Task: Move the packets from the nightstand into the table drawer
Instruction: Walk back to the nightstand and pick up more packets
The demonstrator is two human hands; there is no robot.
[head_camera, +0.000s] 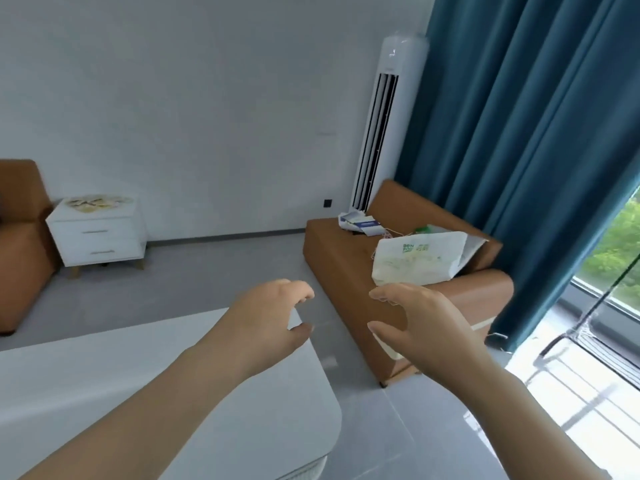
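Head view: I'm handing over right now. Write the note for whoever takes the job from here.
Left hand: open and empty, above the corner of the white table.
Right hand: open, apparently empty, raised in front of the sofa.
Packets: on top of the nightstand by the far wall, across the room.
Drawer: not in view.
Done: no packet moved, as far as this view shows.
Left: fetch the packets and put them in the table drawer.

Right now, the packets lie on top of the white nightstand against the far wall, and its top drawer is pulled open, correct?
Not quite. The head view shows the nightstand with both drawers shut, not the top one open. The packets do lie on top of it, against the far wall.
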